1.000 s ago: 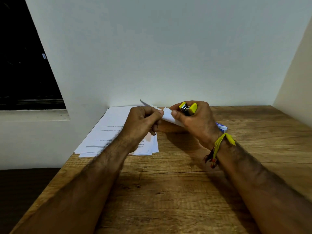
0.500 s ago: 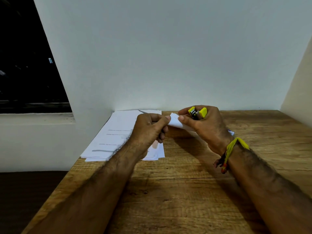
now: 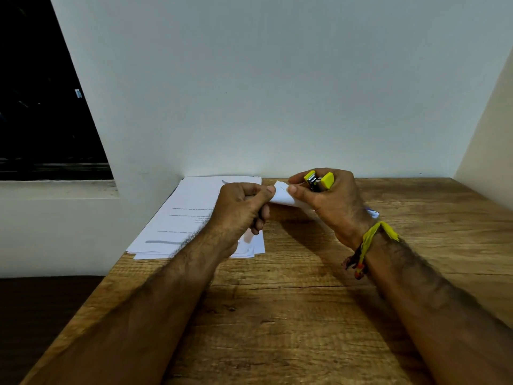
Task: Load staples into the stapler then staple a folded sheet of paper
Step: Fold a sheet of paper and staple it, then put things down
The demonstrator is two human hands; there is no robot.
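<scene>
Both hands sit a touch farther right in the view than a second ago, and the folded white paper (image 3: 281,195) between them now shows less of its length, the long flap seen earlier no longer sticking out behind the left hand (image 3: 241,209). That hand pinches the paper's left edge between thumb and curled forefinger, its other fingers (image 3: 259,222) tucked under the palm. The right hand (image 3: 331,202) holds a small yellow stapler (image 3: 319,180) upright in its curled fingers, metal mechanism visible between the two yellow ends, while its thumb presses the paper's right side against the hand. Paper and stapler are held just above the wooden tabletop (image 3: 277,315), near its far edge by the white wall (image 3: 277,93). A line of marks, too small to read, runs across the folded sheet. Whether the stapler's mouth is closed on the paper cannot be told from this angle. A yellow thread band (image 3: 369,240) with dark and red tassels circles the right wrist. A stack of printed sheets (image 3: 191,215) lies flat on the tabletop's far left corner, partly covered by the left forearm. A small white and blue object (image 3: 373,213) peeks out from behind the right wrist on the tabletop. A dark window (image 3: 41,107) fills the upper left.
</scene>
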